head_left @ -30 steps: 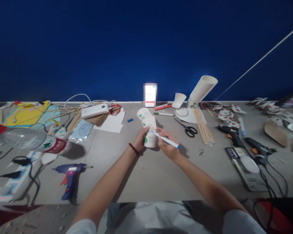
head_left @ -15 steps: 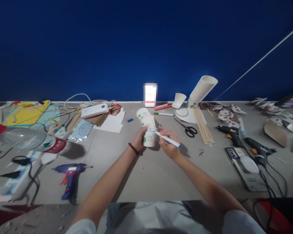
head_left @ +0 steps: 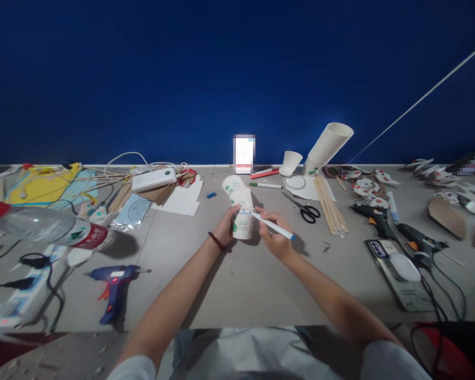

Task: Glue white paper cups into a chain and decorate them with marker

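Observation:
Several white paper cups with green prints (head_left: 242, 226) are joined end to end in front of me. My left hand (head_left: 226, 226) grips their left side, its thumb near the seam, a beaded bracelet at the wrist. In my right hand (head_left: 276, 235) is a white marker with a blue end (head_left: 277, 227), its tip at the cup surface. Blue curved lines show on the cups beside the tip. A small blue cap (head_left: 211, 195) lies on the table to the left.
Scissors (head_left: 306, 211), wooden sticks (head_left: 330, 206) and a leaning cup stack (head_left: 328, 146) stand right. A blue glue gun (head_left: 113, 285), bottle (head_left: 47, 227) and power strip (head_left: 27, 295) are left. A phone (head_left: 399, 279) and dark glue guns (head_left: 374, 217) lie far right.
The marker tip and my right hand have shifted very slightly to the right. The blue line on the cup reaches a little further right. My left hand keeps its hold.

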`<state>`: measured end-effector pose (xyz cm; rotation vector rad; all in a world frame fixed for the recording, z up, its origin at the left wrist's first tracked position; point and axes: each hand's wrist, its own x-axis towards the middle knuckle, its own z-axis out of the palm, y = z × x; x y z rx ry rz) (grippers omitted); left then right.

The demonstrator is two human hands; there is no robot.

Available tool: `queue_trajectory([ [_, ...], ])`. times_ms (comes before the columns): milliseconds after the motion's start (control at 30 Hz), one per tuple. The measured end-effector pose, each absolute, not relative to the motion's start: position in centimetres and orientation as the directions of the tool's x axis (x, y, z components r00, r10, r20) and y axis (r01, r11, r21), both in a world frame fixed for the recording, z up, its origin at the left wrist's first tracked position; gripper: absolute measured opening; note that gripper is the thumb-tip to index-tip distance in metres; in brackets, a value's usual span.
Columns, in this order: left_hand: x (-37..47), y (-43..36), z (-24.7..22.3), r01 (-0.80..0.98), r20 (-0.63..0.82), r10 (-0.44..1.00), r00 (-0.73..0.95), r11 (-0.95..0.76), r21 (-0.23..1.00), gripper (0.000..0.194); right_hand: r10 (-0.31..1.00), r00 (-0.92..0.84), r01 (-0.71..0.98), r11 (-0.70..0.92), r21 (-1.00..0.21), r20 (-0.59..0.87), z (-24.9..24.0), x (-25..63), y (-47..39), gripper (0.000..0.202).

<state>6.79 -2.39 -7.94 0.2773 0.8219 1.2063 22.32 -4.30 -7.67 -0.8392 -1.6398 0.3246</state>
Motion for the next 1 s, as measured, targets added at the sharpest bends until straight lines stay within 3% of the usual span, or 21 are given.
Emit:
queue_trajectory([
  [533,6.93,-2.32,-8.23,-0.714,-0.379,0.922,0.078,0.317,0.624,0.029,0.691,-0.017,0.382,0.672,-0.634,0.723,-7.66,22.31,-4.26,0.006],
  [1000,6.91,-2.35,-8.29,-0.713,-0.359,0.930,0.077,0.303,0.633,0.032,0.713,-0.027,0.318,0.671,-0.670,0.701,-8.07,22.30,-4.32,0.011],
])
